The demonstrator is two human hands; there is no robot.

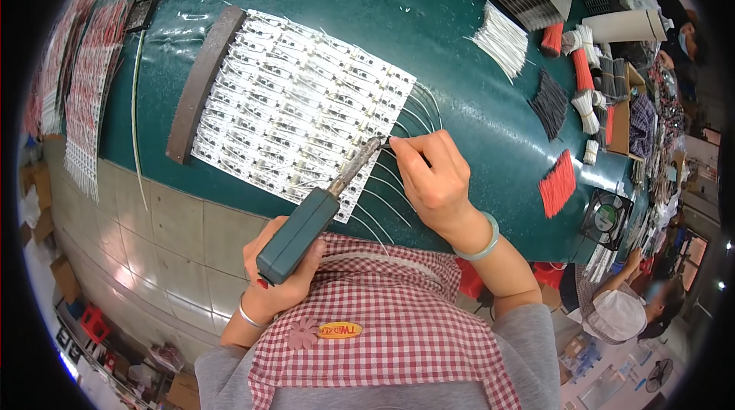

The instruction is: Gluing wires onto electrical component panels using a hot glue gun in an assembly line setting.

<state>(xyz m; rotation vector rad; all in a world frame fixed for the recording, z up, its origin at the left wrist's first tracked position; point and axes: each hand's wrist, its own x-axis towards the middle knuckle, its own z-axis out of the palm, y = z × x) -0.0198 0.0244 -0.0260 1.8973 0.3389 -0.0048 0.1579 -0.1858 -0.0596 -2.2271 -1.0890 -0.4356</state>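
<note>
A white circuit board panel lies on the green table, covered with rows of small parts and white wires. My left hand is wrapped round the green handle of a soldering iron, whose tip reaches the panel's right edge. Right beside that tip, my right hand pinches the end of a thin wire between thumb and fingertips. Fingers and iron partly hide the wire, so its colour is unclear. Several white wires stick out from the same edge, above and below my fingers. A brown bar lies along the panel's left edge.
Bundles of white wires, black wires and red wires lie to the right. A small fan stands near the right corner. Wired panels hang over the left edge. Another person sits at lower right.
</note>
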